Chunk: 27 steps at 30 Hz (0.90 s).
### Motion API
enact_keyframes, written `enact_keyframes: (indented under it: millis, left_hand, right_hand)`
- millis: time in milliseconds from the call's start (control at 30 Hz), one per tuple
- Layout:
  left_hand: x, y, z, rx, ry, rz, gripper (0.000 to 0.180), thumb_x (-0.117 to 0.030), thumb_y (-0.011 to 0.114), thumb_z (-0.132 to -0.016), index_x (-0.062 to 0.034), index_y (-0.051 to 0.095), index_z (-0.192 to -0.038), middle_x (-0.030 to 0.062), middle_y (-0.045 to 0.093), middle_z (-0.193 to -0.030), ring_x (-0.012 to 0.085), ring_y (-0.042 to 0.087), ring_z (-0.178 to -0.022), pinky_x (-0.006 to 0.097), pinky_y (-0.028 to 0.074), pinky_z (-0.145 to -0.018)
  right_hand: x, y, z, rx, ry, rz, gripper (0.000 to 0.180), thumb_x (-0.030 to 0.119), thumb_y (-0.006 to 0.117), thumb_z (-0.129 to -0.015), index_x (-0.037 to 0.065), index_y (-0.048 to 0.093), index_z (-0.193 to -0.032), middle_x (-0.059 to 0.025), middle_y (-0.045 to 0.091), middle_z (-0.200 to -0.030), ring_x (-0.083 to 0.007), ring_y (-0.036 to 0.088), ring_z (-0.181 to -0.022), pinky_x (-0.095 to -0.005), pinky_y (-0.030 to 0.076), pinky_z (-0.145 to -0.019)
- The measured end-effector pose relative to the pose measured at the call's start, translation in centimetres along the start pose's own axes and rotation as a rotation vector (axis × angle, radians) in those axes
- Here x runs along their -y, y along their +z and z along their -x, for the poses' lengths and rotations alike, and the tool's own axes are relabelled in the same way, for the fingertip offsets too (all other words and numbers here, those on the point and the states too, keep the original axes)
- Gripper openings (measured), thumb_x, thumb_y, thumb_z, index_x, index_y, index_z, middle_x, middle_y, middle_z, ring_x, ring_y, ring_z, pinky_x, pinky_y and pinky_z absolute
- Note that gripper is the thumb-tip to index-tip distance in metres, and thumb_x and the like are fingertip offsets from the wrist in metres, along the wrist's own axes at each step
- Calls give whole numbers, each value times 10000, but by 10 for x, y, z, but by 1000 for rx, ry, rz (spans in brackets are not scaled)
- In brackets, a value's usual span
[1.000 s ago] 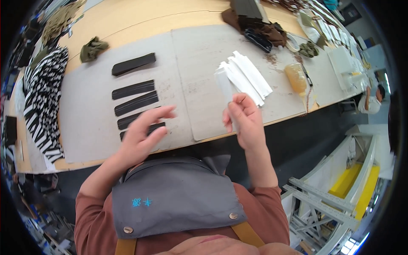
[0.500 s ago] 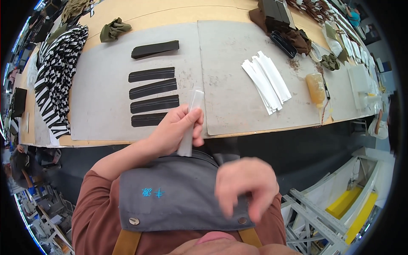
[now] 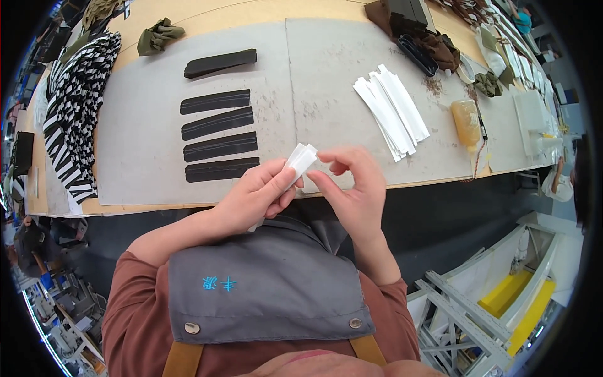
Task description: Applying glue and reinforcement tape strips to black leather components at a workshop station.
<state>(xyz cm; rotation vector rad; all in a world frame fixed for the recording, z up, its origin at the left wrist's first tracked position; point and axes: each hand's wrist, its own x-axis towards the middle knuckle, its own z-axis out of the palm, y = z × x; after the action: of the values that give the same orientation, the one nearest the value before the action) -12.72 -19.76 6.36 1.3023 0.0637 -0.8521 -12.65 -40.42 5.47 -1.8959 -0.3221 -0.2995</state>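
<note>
My left hand (image 3: 260, 191) is closed around a small bundle of white strips (image 3: 302, 157), held upright and fanned slightly at the upper end. The bundle's lower end shows below that hand. Close beside the upper end is my right hand (image 3: 357, 188), thumb and forefinger apart, the forefinger's tip by the strips' edge; whether it touches them I cannot tell. To the left on the table lie several separate black strips (image 3: 221, 146), each with a line along its length. Beyond them sits a thicker folded black piece (image 3: 221, 63). A loose pile of white strips (image 3: 392, 110) lies to the right.
A grey mat (image 3: 326, 81) covers the table. Black-and-white strips (image 3: 81, 119) heap at the left, with an olive cloth (image 3: 161, 36) nearby. At the right are a bottle of amber liquid (image 3: 466, 124), a black case (image 3: 417, 55) and brown cloth (image 3: 445, 51). A metal frame (image 3: 465, 317) stands lower right.
My right hand has risen from in front of my chest to the strips' upper end. In my left hand the strips have tilted rightward and now show a fanned end.
</note>
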Motion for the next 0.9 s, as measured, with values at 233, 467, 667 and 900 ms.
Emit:
enact_keyframes:
  millis: [233,467,667,900]
  left_hand:
    - [7,0,0,-34,123,-190,331,-313,413,-1149,-51,606,-1087,-20,558,-786,33,469,-636,204,400,-577]
    - [14,-7,-2,29,97,28,329,-324,397,-1149,-50,578,-1175,8,608,-898,46,550,-663,206,461,-584]
    - [9,-10,-1,35,74,35,325,-322,405,-1148,-39,558,-1199,39,641,-956,65,627,-717,216,504,-605]
    - [15,-16,4,11,130,56,296,-293,402,-1150,-43,542,-1224,60,653,-1005,77,655,-748,217,527,-638]
  right_hand:
    - [-18,13,12,3,191,-240,198,62,838,-851,58,715,-1007,-31,695,-984,-118,602,-818,-266,502,-722]
    - [-22,14,18,72,316,-594,130,12,762,-917,60,662,-985,-38,664,-1078,-89,591,-901,-248,472,-778]
    - [-21,22,21,63,362,-818,108,10,688,-981,41,623,-1061,-74,669,-1117,-126,644,-989,-294,526,-861]
    - [-11,32,25,132,327,-626,122,-39,650,-983,-7,677,-1097,-126,672,-1185,-153,679,-937,-283,557,-813]
